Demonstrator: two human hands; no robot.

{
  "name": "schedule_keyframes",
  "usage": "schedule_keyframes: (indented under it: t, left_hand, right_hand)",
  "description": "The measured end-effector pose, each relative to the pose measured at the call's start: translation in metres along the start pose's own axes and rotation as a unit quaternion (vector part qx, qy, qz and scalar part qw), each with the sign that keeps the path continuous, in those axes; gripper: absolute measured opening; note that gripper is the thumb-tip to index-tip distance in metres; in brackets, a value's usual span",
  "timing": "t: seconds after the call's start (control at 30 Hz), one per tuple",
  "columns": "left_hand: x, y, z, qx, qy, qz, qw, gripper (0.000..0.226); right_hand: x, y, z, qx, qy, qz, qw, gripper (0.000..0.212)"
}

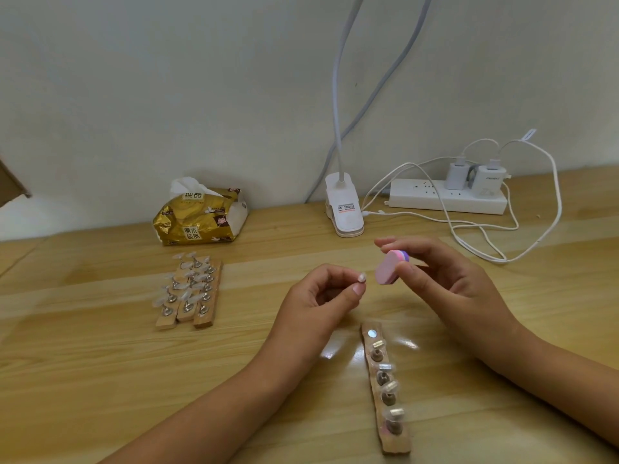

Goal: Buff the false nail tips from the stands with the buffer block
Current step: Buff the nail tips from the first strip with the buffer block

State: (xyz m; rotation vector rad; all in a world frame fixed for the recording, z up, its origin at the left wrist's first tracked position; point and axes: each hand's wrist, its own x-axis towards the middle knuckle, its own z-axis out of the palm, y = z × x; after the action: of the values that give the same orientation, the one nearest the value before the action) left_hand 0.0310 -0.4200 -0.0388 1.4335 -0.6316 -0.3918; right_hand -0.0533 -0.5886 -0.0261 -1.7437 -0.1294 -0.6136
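Both forearms angle inward over the wooden table. The left hand pinches a false nail tip between thumb and forefinger. Just right of it, not touching, the right hand grips the pink buffer block. One stand strip lies nearer the person than both hands; three more strips sit well left of the left hand, across bare wood.

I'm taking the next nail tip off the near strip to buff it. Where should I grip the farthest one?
Probably pinch its metal peg below the clear tip, from above, thumb and finger across the strip: its neighbour stands close along the row, while both long sides are open.
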Motion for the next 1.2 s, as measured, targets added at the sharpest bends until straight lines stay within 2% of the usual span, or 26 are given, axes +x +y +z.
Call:
schedule_keyframes:
  t: [0.13,0.37,0.57,0.67,0.8,1.1,1.2]
  left_hand:
    - [-0.0004,0.0003,0.0000,0.014,0.003,0.007,1.000,0.008]
    - [0.0002,0.0007,0.0005,0.012,0.001,0.002,1.000,0.007]
    - [-0.0020,0.0014,0.0018,0.036,-0.008,0.011,0.999,0.013]
    - [-0.0021,0.0021,0.0020,0.047,-0.012,0.014,0.999,0.015]
    - [-0.0025,0.0029,0.0023,0.055,-0.017,0.018,0.998,0.013]
    - [-0.0037,0.0055,0.0042,0.059,-0.015,0.021,0.998,0.013]
    - [-0.0038,0.0057,0.0042,0.055,-0.021,0.025,0.998,0.009]
  right_hand:
    - [-0.0014,0.0010,-0.0020,-0.030,0.017,-0.019,0.999,0.027]
    - [-0.0037,0.0035,-0.0033,-0.001,0.018,-0.040,0.999,0.030]
    - [-0.0009,0.0022,0.0008,-0.014,-0.033,0.007,0.999,0.027]
    - [-0.0011,0.0019,-0.0010,-0.005,-0.004,0.002,1.000,0.027]
    - [-0.0018,0.0021,0.0000,-0.016,-0.032,0.023,0.999,0.025]
    - [-0.0021,0.0010,0.0000,-0.031,-0.018,0.019,0.999,0.027]
    - [-0.0020,0.0009,0.0008,-0.034,-0.048,0.036,0.998,0.025]
